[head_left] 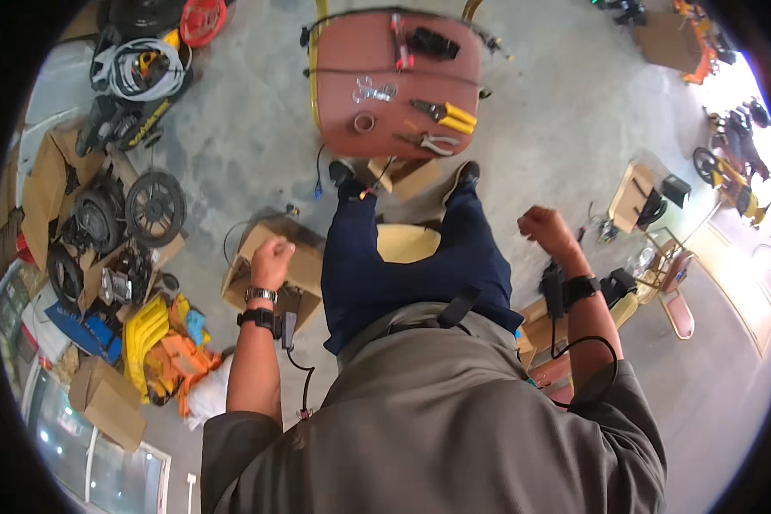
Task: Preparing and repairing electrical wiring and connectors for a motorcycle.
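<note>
Seen from above, a seated person's two hands are raised at either side of their knees, both curled into loose fists with nothing visible inside them. The left hand (271, 259), at about nine o'clock from the centre, has its fingers folded under, back of the hand up; a metal wristwatch (260, 295) and a black strap with a small device and dangling cable circle the wrist, and the bare forearm runs down toward seven o'clock. Right below it lies an open brown cardboard box (270, 270) on the concrete floor, the nearest thing to that hand; whether they touch cannot be told. The right hand (543, 226), at three o'clock, is also closed, knuckles up, with a black wrist strap and looping cable behind it. Well apart, at twelve o'clock, a reddish-brown table (343, 51) with a yellow frame holds yellow-handled cutters (445, 114), pliers (427, 141), a small roll of tape (364, 122) and shiny metal rings (373, 90). At nine to ten o'clock, wheels (155, 208) and yellow plastic parts (146, 338) crowd the floor.
</note>
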Action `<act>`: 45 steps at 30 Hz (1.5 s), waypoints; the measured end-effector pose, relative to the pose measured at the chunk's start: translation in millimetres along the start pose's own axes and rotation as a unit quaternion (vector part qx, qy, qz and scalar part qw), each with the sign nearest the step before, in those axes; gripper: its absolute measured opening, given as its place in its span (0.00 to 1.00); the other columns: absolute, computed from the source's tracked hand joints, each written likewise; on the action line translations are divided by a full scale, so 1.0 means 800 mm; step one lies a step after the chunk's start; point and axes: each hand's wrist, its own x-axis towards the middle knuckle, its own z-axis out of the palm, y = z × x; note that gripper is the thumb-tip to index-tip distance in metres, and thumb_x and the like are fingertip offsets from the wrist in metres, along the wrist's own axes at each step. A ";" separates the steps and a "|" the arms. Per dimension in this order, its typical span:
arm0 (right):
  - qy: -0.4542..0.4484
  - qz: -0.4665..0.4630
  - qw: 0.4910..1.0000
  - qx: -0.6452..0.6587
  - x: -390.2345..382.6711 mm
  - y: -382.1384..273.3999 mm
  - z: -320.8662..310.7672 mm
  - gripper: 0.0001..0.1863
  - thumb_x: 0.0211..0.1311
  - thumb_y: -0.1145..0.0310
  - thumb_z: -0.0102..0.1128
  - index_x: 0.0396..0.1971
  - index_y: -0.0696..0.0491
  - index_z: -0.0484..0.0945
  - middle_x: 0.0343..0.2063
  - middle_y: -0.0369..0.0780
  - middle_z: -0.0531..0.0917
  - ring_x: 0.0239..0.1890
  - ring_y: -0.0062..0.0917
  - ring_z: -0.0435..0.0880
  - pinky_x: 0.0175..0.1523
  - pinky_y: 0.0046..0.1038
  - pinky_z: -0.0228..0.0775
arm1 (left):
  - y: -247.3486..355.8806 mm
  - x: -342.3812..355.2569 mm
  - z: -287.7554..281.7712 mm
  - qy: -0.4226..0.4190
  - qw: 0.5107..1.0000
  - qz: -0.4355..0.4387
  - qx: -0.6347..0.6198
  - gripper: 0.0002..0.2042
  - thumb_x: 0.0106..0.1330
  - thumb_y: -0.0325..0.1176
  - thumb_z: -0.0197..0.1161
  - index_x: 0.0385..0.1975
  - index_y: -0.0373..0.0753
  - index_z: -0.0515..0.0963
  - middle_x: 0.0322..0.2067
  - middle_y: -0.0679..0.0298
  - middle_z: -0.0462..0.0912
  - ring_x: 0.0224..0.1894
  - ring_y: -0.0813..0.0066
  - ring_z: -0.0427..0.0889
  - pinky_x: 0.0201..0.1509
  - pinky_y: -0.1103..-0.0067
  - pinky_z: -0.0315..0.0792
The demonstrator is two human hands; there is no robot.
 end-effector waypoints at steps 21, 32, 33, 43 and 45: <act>0.084 -0.081 0.993 -0.026 0.331 0.170 0.067 0.11 0.58 0.68 0.56 0.31 0.62 0.77 0.23 0.37 0.78 0.28 0.16 0.73 0.34 0.21 0.67 | 0.111 0.212 0.253 -0.230 0.965 0.123 -0.004 0.09 0.57 0.31 0.63 0.35 0.33 0.79 0.27 0.66 0.80 0.27 0.85 0.73 0.32 0.84 0.69; 0.120 -0.250 0.959 0.055 0.309 0.184 0.103 0.04 0.57 0.75 0.56 0.28 0.60 0.76 0.21 0.33 0.75 0.26 0.13 0.70 0.32 0.20 0.65 | 0.036 0.131 0.225 0.111 0.952 0.210 -0.195 0.07 0.59 0.27 0.61 0.36 0.32 0.78 0.30 0.64 0.82 0.32 0.82 0.78 0.37 0.85 0.72; 0.117 -0.256 0.957 0.074 0.298 0.183 0.107 0.05 0.56 0.74 0.58 0.28 0.60 0.76 0.20 0.33 0.76 0.26 0.13 0.70 0.32 0.20 0.65 | 0.030 0.130 0.216 0.138 0.947 0.224 -0.183 0.07 0.59 0.27 0.61 0.36 0.32 0.78 0.30 0.64 0.82 0.32 0.82 0.78 0.37 0.85 0.72; 0.083 -0.342 0.936 -0.014 0.168 0.138 0.172 0.05 0.54 0.74 0.59 0.29 0.59 0.77 0.24 0.34 0.78 0.30 0.16 0.74 0.37 0.21 0.68 | -0.074 0.083 0.240 0.295 0.898 0.218 -0.243 0.08 0.60 0.32 0.61 0.35 0.35 0.78 0.28 0.65 0.82 0.28 0.81 0.78 0.30 0.85 0.70; 0.068 -0.349 0.935 0.014 0.122 0.081 0.194 0.08 0.52 0.77 0.60 0.33 0.58 0.76 0.30 0.35 0.79 0.34 0.16 0.75 0.40 0.21 0.68 | -0.103 0.080 0.250 0.284 0.880 0.223 -0.309 0.10 0.59 0.34 0.63 0.34 0.34 0.78 0.26 0.66 0.81 0.27 0.82 0.78 0.27 0.83 0.69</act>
